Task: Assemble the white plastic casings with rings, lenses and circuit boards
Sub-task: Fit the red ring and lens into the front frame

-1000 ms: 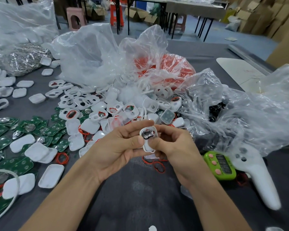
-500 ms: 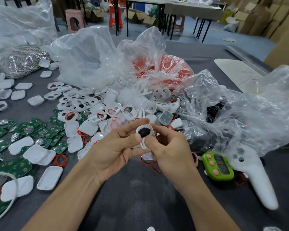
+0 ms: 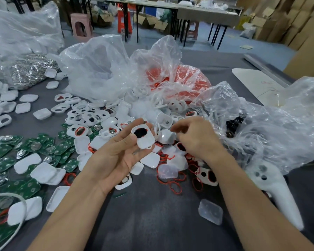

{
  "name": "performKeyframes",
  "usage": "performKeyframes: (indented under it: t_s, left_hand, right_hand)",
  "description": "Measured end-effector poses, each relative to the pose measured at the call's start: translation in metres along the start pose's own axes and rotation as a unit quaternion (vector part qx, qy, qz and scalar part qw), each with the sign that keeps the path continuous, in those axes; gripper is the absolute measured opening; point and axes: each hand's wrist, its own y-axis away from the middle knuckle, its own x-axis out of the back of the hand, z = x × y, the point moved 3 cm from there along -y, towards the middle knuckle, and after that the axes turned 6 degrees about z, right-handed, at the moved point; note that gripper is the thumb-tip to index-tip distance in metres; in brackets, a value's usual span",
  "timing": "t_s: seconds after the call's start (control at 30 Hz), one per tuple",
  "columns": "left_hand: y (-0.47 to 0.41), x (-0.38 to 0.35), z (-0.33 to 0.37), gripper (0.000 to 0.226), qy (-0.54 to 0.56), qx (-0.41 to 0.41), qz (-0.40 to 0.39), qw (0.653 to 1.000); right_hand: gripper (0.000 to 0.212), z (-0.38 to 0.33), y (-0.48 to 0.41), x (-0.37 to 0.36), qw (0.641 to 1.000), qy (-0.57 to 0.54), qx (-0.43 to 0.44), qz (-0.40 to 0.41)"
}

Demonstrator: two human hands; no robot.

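My left hand (image 3: 114, 156) holds a white plastic casing (image 3: 143, 137) between thumb and fingers, its dark oval window rimmed in red facing me. My right hand (image 3: 196, 138) hovers just right of it over the pile, fingers loosely curled; nothing shows in them. Loose white casings (image 3: 87, 116) lie heaped behind the hands. Green circuit boards (image 3: 43, 147) spread at the left. Red rings (image 3: 172, 183) and clear lenses (image 3: 168, 171) lie on the grey table below my right hand.
Crumpled clear plastic bags (image 3: 105, 69) fill the back and right; one holds red rings (image 3: 190, 80). A silvery bag (image 3: 27, 69) sits far left. A white handheld controller (image 3: 277, 192) lies at the right. A clear lens (image 3: 210, 211) lies near the front.
My right hand has let go of the casing and moved right, over the pile. My left hand alone now holds the casing. The view has tilted down slightly.
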Motion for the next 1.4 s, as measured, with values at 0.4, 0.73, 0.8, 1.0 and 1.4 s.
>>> performKeyframes:
  t_s: [0.4, 0.73, 0.8, 1.0, 1.4]
  left_hand:
    - [0.001, 0.006, 0.013, 0.035, 0.019, -0.016, 0.032, 0.999]
    - [0.001, 0.005, 0.012, 0.035, 0.011, -0.01, 0.028, 1.0]
    - [0.002, 0.005, 0.012, 0.035, 0.013, -0.006, 0.027, 1.0]
    - [0.002, 0.003, 0.01, 0.035, 0.011, -0.001, 0.023, 1.0]
    - [0.003, 0.002, 0.006, 0.035, -0.016, 0.005, 0.022, 1.0]
  right_hand:
    - [0.015, -0.008, -0.004, -0.012, 0.986, 0.122, 0.06, -0.102]
    - [0.019, -0.006, 0.01, -0.005, 0.985, 0.144, 0.053, -0.084]
    - [0.019, -0.004, 0.012, -0.003, 0.994, 0.047, 0.021, -0.092]
    - [0.019, 0.008, 0.024, 0.019, 0.993, -0.106, -0.038, -0.03]
    - [0.018, -0.006, 0.052, -0.001, 0.999, -0.036, -0.016, -0.034]
